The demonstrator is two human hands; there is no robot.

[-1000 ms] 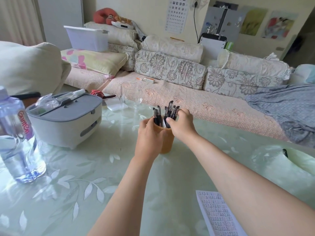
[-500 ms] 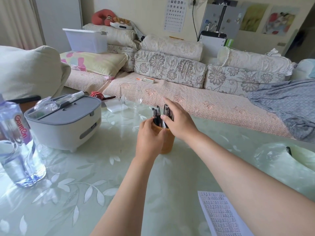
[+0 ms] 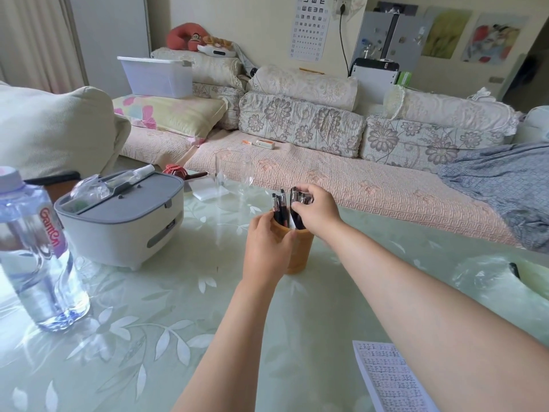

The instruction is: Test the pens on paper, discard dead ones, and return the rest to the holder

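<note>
From the left I count one water bottle (image 3: 38,254), one grey-and-white box (image 3: 118,221) and one clear glass (image 3: 234,176) on the table (image 3: 148,337). Mid-table stands one tan holder (image 3: 301,251) with dark pens (image 3: 279,208) in it. About three stand free at its left side; the rest are bunched too tightly for me to count. One printed paper (image 3: 389,379) lies near the front right, and one clear plastic bag (image 3: 481,272) sits further right.

Half a second ago the right hand's forefinger lay stretched out over the pen tops; now those fingers have curled in round them. The left hand has not left the holder.

The left hand (image 3: 267,245) is wrapped round the holder's left side, thumb across the front just under the rim. The right hand (image 3: 318,211) is clasped round the bunch of pens at their upper ends, fingers over the top and thumb beneath. Their lower ends sit inside the holder.
</note>
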